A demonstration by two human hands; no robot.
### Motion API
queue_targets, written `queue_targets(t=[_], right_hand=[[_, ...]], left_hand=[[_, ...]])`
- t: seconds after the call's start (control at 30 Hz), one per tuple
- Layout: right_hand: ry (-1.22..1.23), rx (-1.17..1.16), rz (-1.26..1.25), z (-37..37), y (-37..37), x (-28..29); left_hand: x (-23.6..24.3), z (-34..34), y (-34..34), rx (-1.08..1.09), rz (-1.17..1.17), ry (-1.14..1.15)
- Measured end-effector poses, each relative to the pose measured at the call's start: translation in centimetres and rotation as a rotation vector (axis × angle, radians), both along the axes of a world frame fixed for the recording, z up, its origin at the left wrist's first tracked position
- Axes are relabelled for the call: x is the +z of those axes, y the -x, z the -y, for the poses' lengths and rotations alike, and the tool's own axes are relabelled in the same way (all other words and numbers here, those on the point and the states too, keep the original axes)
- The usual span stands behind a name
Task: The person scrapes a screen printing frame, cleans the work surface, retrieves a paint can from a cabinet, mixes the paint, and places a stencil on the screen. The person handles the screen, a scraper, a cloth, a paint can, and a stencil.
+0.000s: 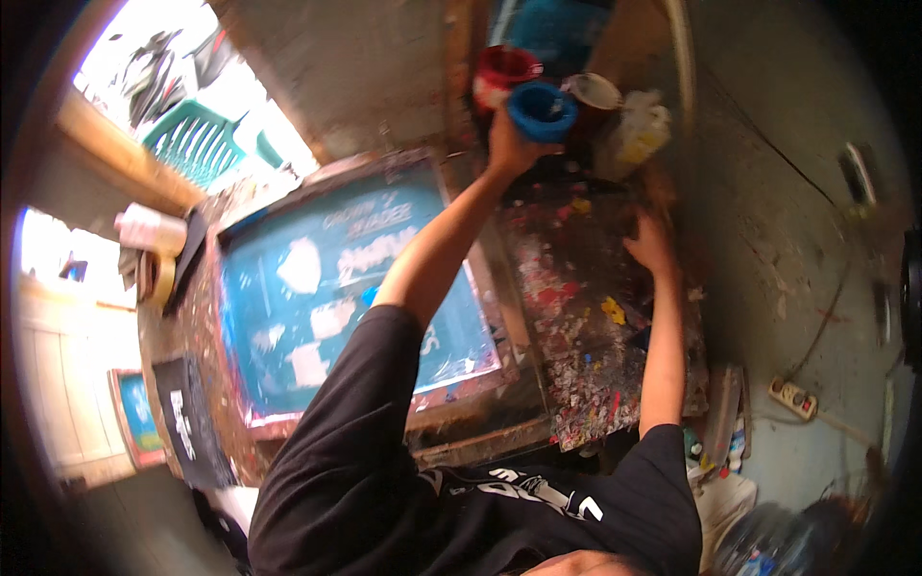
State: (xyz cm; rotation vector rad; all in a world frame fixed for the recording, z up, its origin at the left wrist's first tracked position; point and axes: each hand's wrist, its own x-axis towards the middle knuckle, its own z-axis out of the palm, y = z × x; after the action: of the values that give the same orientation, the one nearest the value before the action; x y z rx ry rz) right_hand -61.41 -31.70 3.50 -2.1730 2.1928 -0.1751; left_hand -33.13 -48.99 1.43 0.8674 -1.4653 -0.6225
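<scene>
My left hand (516, 146) reaches to the back of the bench and is closed round a blue plastic tub (543, 112), which looks stained inside. Just behind the tub stands a red-stained container (506, 67). To its right are a dark pot with a pale rim (595, 91) and a whitish container with yellow stains (642, 134). My right hand (653, 242) is stretched over the right side of the paint-spattered board (567, 288), thumb apart from the fingers. Nothing shows in it, though its fingertips are blurred.
A framed blue printing screen (370, 274) lies under my left arm. Rolls of tape (158, 274) and a pinkish bottle (151, 230) stand at its left, above a dark printed cloth (192, 422). A wall with a power strip (792, 398) bounds the right.
</scene>
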Motion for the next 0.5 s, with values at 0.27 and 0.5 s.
queue_targets(t=[0.27,0.5], right_hand=[[0.211,-0.038,0.432,-5.5,-10.2,8.7],[0.022,0.648,0.757,-10.0,-28.9,7.4]], left_hand=[[2.9,-4.8,-6.6,-0.003,0.177,-0.179],[5.6,-29.2,-28.8,0.277,0.264,-0.304]])
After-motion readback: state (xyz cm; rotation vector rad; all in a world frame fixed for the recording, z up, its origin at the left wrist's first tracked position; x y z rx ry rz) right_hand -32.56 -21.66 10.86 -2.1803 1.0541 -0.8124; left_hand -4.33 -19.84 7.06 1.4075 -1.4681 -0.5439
